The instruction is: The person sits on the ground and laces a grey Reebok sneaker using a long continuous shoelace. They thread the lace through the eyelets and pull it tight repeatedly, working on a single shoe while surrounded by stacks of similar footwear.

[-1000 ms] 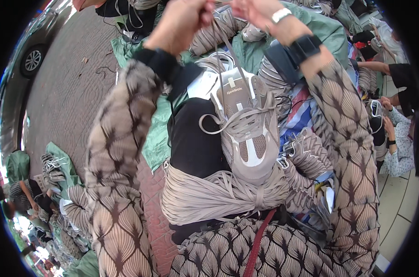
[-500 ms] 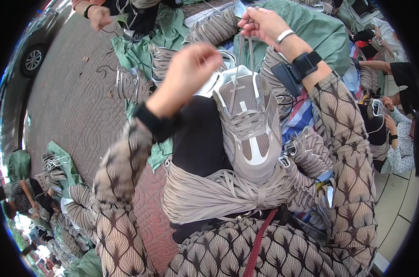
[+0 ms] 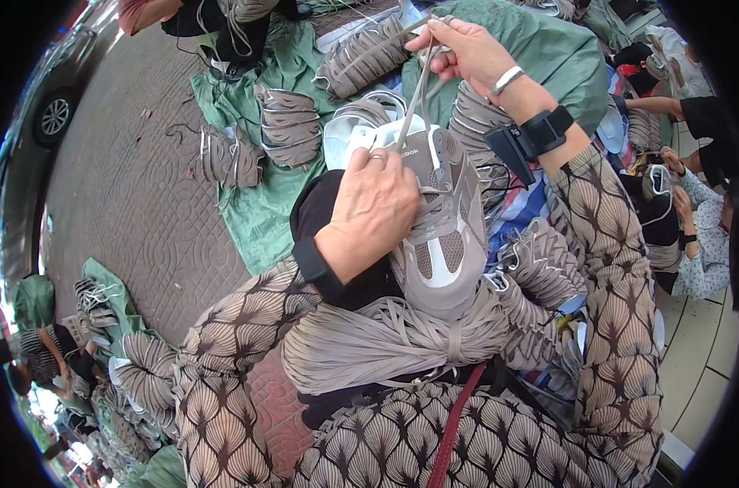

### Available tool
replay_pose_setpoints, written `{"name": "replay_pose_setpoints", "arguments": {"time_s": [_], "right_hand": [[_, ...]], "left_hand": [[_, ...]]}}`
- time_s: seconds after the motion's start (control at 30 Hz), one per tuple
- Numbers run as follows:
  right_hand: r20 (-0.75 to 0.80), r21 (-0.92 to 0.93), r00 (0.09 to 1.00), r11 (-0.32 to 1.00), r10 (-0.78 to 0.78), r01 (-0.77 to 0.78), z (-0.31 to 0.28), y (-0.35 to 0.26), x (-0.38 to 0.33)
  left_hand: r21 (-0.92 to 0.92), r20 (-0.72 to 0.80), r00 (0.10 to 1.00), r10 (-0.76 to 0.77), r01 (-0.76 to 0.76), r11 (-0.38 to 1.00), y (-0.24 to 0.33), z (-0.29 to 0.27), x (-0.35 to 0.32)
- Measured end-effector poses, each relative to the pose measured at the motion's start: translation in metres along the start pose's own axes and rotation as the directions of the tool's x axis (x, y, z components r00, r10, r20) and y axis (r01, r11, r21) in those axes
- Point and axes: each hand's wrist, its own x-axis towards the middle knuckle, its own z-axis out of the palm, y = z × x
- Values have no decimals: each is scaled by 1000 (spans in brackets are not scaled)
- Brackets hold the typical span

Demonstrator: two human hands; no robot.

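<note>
A grey-beige sneaker point(image 3: 448, 244) with white and mesh panels rests on my lap, toe toward me, its lower eyelets laced. My left hand point(image 3: 373, 203) is closed on the sneaker's left side, fingertips at the upper eyelets by the tongue; what the fingertips pinch is partly hidden. Beyond the collar, my right hand point(image 3: 461, 50) pinches the grey shoelace point(image 3: 417, 98) between thumb and fingers. Its strands run taut from there down to the top of the sneaker. Below the toe, a thick tied bundle of grey laces point(image 3: 369, 346) lies across my lap.
Stacks of nested grey shoes point(image 3: 290, 126) lie on green sheeting point(image 3: 251, 220) ahead; more stacks point(image 3: 540, 264) sit to my right. A large green sack point(image 3: 548, 65) is beyond my right hand. Other people work at the right and far left. A parked car point(image 3: 56, 98) stands far left.
My left hand has come down from above and left of the collar onto the sneaker's left side. My right hand stays raised with the shoelace, now pulled slightly left.
</note>
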Motion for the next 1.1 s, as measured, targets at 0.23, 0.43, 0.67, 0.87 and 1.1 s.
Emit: {"name": "replay_pose_setpoints", "arguments": {"time_s": [0.23,0.43,0.67,0.87,1.1], "right_hand": [[104,196,994,979,38,-58,4,-13,-16],[157,273,987,959,31,-73,10,-12,-22],[308,353,951,927,12,-126,7,-19,-27],[379,381,925,909,13,-169,22,-15,-27],[391,396,920,904,-8,-161,19,-18,-29]], "left_hand": [[-660,361,918,-162,375,651,-15,-4,6],[-527,343,939,29,166,833,-30,-15,3],[-571,296,953,67,120,812,-44,-24,-16],[-742,280,957,76,165,650,-28,-19,-6],[-530,283,959,-2,158,833,-38,-29,-11]]}}
